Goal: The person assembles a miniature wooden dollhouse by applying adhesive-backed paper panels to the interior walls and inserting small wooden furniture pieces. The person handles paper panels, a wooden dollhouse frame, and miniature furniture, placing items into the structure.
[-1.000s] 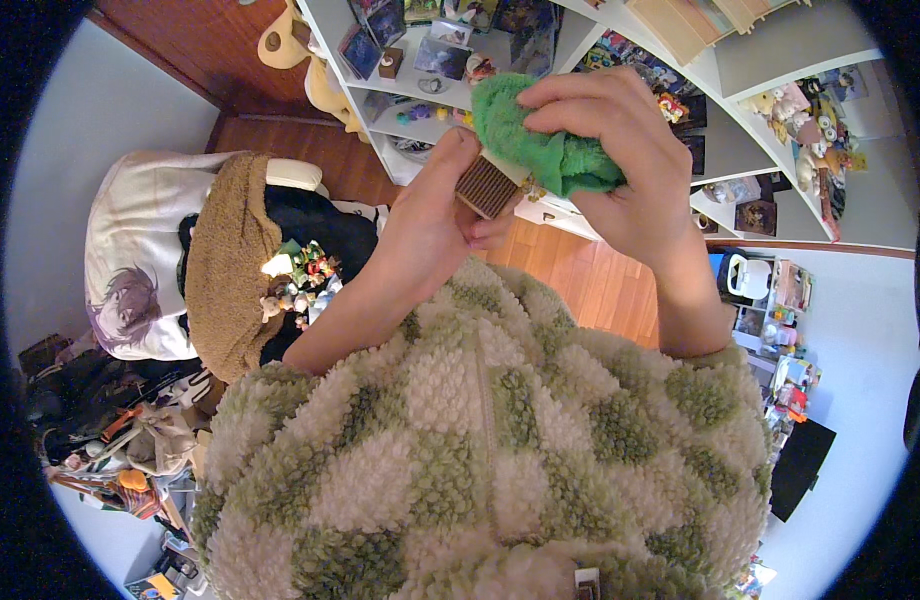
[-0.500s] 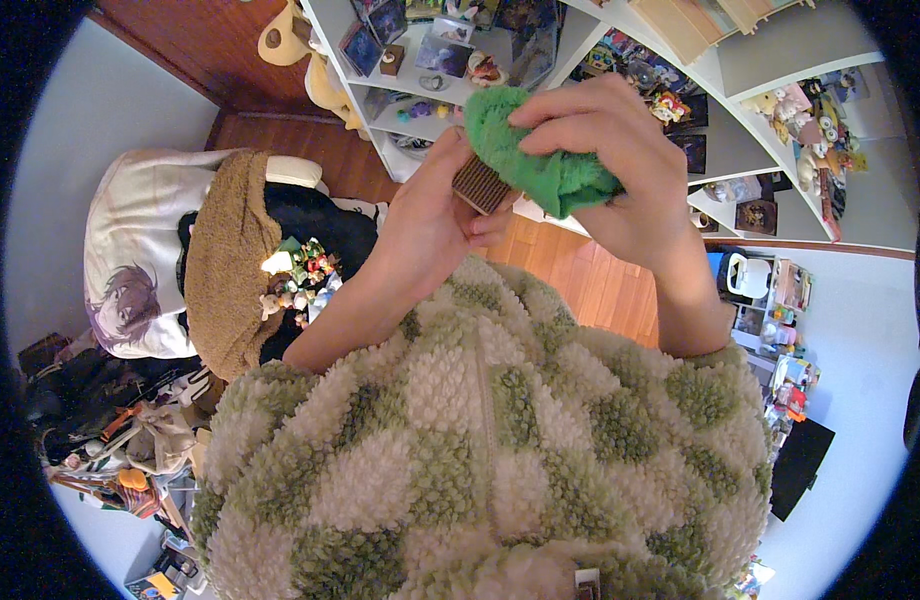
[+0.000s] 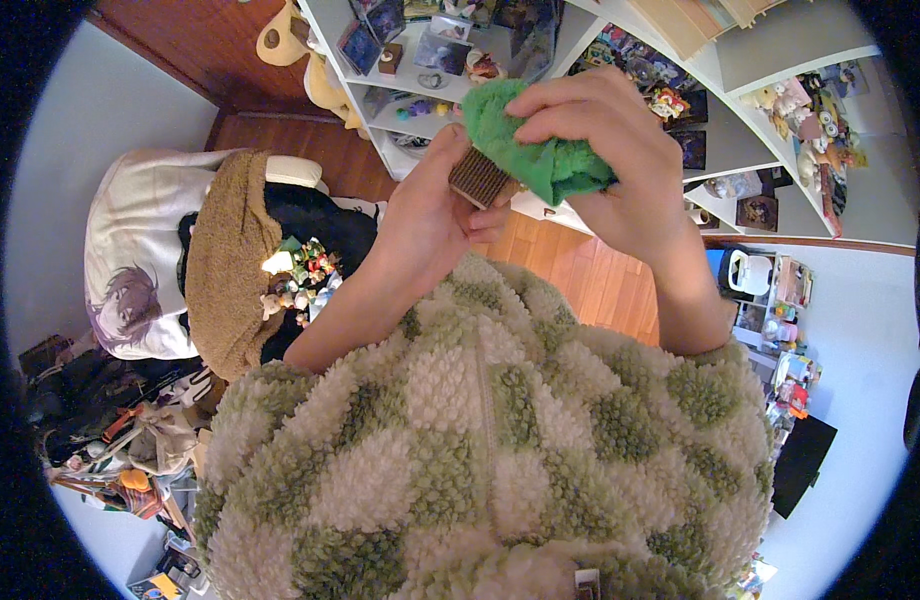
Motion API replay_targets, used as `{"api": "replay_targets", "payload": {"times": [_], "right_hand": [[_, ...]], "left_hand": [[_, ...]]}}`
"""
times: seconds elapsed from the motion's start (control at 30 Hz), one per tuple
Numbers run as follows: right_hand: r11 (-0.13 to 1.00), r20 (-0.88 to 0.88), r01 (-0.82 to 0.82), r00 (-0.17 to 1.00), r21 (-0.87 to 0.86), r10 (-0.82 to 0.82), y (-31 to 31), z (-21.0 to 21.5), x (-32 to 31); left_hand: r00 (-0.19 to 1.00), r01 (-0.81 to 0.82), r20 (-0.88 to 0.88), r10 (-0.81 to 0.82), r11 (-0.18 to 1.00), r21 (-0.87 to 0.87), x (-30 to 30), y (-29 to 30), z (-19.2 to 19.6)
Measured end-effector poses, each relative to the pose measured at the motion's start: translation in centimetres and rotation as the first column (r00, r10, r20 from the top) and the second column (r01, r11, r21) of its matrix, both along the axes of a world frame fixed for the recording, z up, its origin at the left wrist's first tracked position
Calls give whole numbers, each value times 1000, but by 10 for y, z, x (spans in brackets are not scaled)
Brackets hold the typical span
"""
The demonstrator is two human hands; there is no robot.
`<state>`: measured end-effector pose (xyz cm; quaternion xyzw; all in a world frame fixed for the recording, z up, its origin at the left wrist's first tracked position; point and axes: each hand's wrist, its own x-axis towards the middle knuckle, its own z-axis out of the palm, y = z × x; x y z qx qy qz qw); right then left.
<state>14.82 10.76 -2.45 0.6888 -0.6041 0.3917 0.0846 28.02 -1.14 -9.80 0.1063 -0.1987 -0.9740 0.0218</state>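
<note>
My left hand (image 3: 420, 218) is closed round a small brown block with a ribbed face (image 3: 478, 181), its thumb along the upper left side. In my right hand (image 3: 628, 160) is a fluffy green cloth (image 3: 507, 126), bunched under the fingers and draped over the block's upper end. That covered end is hidden, so I cannot tell what the whole object is. Both hands are raised in front of a white shelf unit (image 3: 380, 155).
Behind my hands the shelves hold framed pictures (image 3: 443, 52), figurines and plush toys (image 3: 810, 120). To the left, a chair draped with a brown fleecy blanket (image 3: 225, 260) bears a cluster of small figures (image 3: 310, 265). A black screen (image 3: 803, 465) stands at the right.
The green cloth has shifted slightly over the block, and more of the ribbed face shows. Both hands keep their grip, with the right hand moved a little up and left.
</note>
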Motion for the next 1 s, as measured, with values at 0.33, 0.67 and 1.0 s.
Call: {"api": "replay_targets", "payload": {"times": [0.33, 0.67, 1.0], "right_hand": [[999, -29, 17, 999, 51, -16, 2, 2, -1], [934, 328, 293, 919, -206, -216, 8, 3, -14], [947, 399, 249, 904, -204, -152, 10, -3, -2]], "left_hand": [[998, -1, -56, -2, 999, -52, 0, 0, -3], [998, -18, -57, 14, 997, -71, 4, -4, -2], [980, -198, -30, 196, 962, -189, 6, 3, 4]]}}
